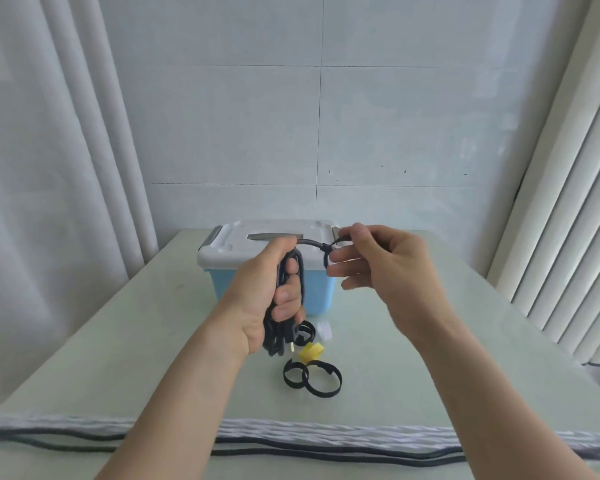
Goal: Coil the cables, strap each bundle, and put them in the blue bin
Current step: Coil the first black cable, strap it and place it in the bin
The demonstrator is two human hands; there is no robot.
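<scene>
- Head view: left hand (pixel 274 299) fisted around a coiled black cable (pixel 284 327), held upright above the table (pixel 430 341).
- Right hand (pixel 378 261) pinching a black strap (pixel 329 252) on the cable's free end, other fingers loosely spread.
- Blue bin (pixel 321 292) with white lid (pixel 243 251) shut, just behind the hands.
- Loose black straps (pixel 321 381) and a yellow strap (pixel 310 352) near the bin, nearer side.

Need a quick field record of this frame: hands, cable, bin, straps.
left hand: grip shut on coiled black cable
right hand: pinching the cable's end near a black strap
blue bin: white lid on, behind hands
loose straps: two black loops, yellow strap on table
near edge: further cables
</scene>
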